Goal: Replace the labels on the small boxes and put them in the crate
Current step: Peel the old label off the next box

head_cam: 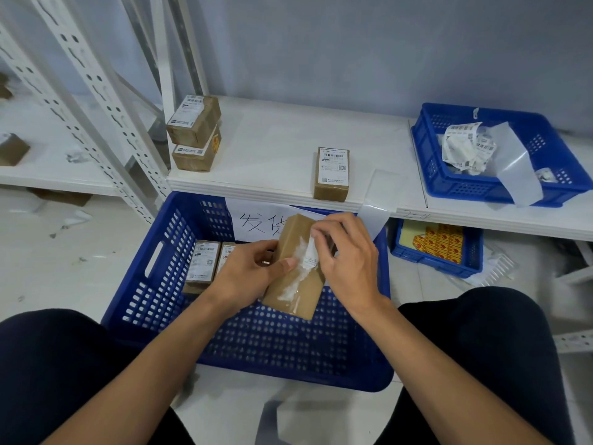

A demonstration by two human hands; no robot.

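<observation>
- We grip the brown box [295, 284] with our left hand [253, 268] above the blue crate [272, 342], thumb pressed on its top face.
- Our right hand [346, 258] pinches the half-peeled white label [309, 252] at the box's far end.
- Two labelled boxes [203, 261] lie in the crate's far left corner.
- On the shelf [272, 149], a single box [332, 173] sits at the front edge.

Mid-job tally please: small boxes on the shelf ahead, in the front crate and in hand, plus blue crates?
Shelf boxes: 3, stacked pair, single
Crate boxes: 2
Held box: 1, left hand grips it, right hand pinches its label
Blue crates: 3
Total: 9
</observation>
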